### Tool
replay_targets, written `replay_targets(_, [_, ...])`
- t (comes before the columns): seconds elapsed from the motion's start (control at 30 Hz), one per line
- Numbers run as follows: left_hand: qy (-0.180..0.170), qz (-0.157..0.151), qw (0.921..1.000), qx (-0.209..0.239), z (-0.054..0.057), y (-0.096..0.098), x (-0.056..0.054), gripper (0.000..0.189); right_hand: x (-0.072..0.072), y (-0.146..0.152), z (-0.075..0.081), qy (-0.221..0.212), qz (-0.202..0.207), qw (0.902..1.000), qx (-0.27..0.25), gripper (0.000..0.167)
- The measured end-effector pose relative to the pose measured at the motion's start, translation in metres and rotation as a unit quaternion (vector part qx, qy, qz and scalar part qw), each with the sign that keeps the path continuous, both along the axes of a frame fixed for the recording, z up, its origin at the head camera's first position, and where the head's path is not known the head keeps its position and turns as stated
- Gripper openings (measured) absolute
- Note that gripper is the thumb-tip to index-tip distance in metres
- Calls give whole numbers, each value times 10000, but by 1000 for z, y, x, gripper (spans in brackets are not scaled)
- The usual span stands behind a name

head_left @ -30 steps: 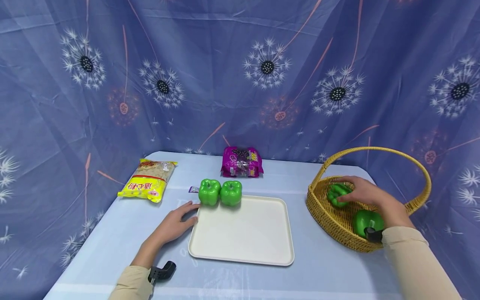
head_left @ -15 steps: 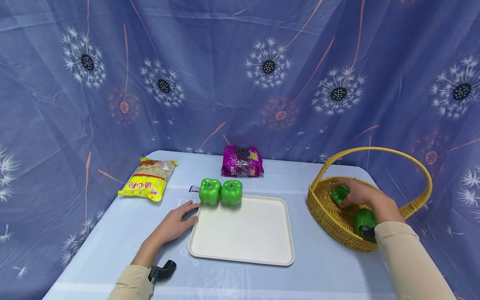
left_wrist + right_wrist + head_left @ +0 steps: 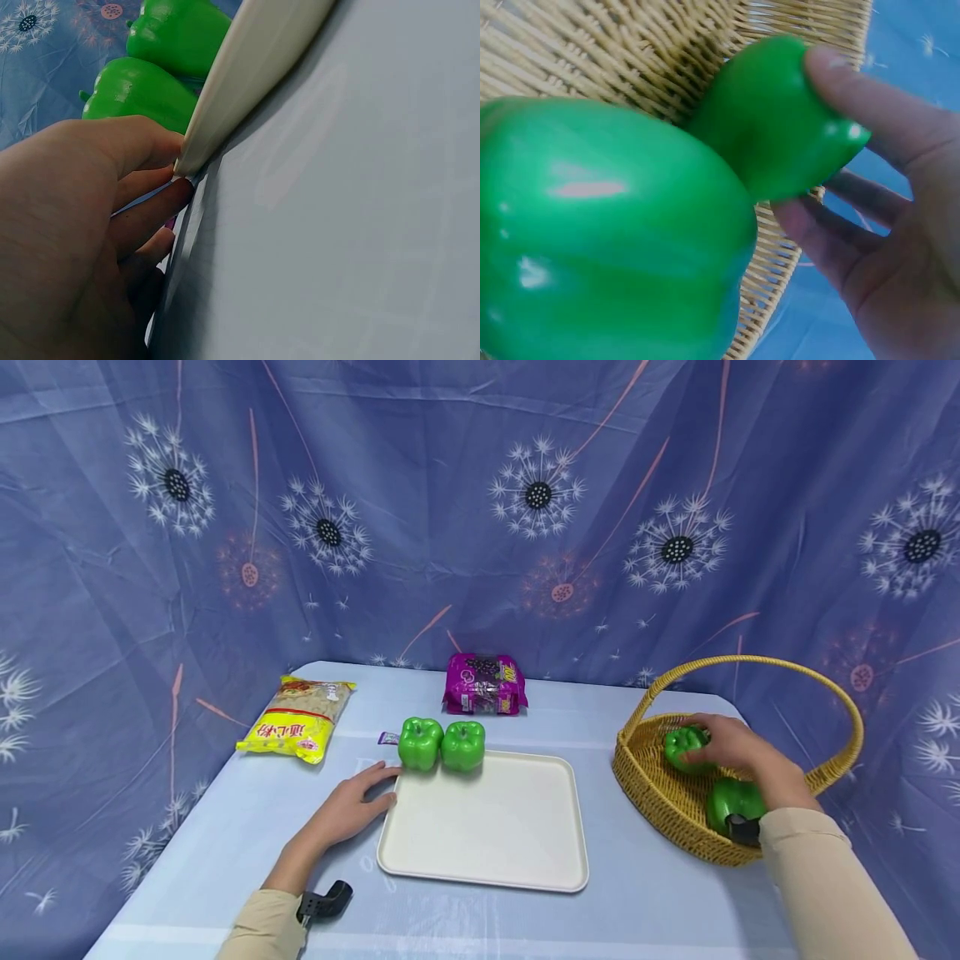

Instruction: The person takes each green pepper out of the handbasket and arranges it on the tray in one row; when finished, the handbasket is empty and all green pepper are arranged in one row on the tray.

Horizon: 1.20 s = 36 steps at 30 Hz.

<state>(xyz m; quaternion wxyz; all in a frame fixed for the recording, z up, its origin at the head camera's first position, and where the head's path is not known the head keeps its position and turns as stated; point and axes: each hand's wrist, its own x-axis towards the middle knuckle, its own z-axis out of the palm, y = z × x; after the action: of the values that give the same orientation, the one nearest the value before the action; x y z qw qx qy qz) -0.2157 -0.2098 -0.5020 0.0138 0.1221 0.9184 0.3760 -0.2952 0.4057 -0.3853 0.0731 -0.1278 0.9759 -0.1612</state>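
Head view: gripping a green pepper (image 3: 681, 747) inside a wicker basket (image 3: 660, 810) with the right hand (image 3: 731, 747), thumb and fingers curled round it. Can find a second pepper (image 3: 733, 802) just beside it in the same basket. Touching the left edge of a cream tray (image 3: 487, 835) with the left hand (image 3: 348, 810), fingers loosely spread and clasping nothing. Can see two more peppers (image 3: 420, 743) side by side at that tray's far left corner. Can read 通心粉 in red on a yellow bag (image 3: 296, 722) at far left. Cannot settle the yellow figures on a purple pack (image 3: 485, 685) at the table's back edge. Cannot read a tiny purple packet (image 3: 388, 738) near the pair, nor complete the faint pale lettering on the blue tabletop (image 3: 637, 877)
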Motion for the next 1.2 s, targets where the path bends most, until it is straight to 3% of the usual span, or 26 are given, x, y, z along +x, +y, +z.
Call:
replay_targets(0.13, [-25, 4, 10000, -38, 0, 0, 0, 44, 0, 5, -2, 161, -118, 9995, -233, 83])
replay_targets(0.47, [-56, -23, 10000, 10, -1, 0, -1, 45, 8, 6, -4, -260, -259, 9983, -462, 83])
replay_targets(0.7, [-56, -30, 10000, 31, 1, 0, 1, 45, 9, 6, -3, -18, -99, 9990, -425, 83])
replay_targets(0.83, [-66, -4, 10000, 3, 0, 1, 1, 45, 8, 6, -3, -99, -90, 9988, -463, 85])
replay_targets(1.2, [-38, -5, 10000, -35, 2, 2, 1, 45, 8, 10, -9, -51, -131, 9947, -1023, 79])
